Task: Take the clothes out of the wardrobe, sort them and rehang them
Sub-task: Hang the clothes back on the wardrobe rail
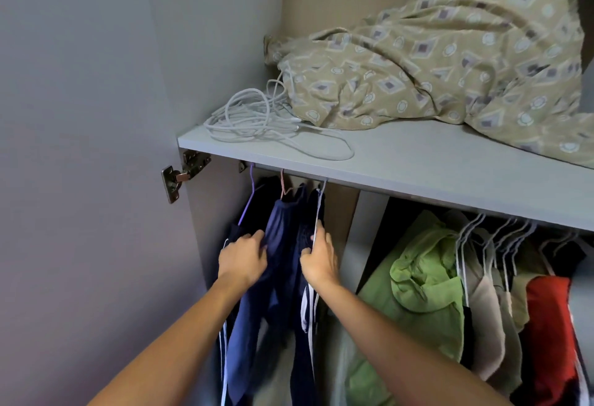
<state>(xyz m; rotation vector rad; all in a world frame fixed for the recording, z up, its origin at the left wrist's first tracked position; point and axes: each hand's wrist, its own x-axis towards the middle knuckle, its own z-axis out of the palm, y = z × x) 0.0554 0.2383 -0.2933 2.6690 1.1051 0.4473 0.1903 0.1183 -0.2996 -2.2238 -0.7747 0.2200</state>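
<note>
No brand, label or writing could be read anywhere. The left hand [243,259] reached into the left compartment of the wardrobe [321,164], its fingers curled into the fold of the blue trousers [266,277] that hung from a pink hanger [283,185]. The right hand [319,261], close beside it but not touching it, had its fingers closed around the lower wire of a white hanger [319,209] and the dark navy trousers [305,245] with white side stripes draped on it. To the left of both, a purple hanger [249,196] carried a black garment [260,206] against the side wall. All three hangers hooked onto the rail just beneath the front edge of the shelf [418,161]. A metal hinge [183,174] sat at the shelf's left corner, where the open door [80,148] met the frame. On top of the shelf, a coil of white cable [257,116] lay near the left front corner, touching a crumpled beige patterned cover [450,61] that filled the back and right side. Past a divider, the right compartment held a green shirt [418,277], a cream top [485,309], a red garment [549,325] and a row of white hangers [501,228].
</note>
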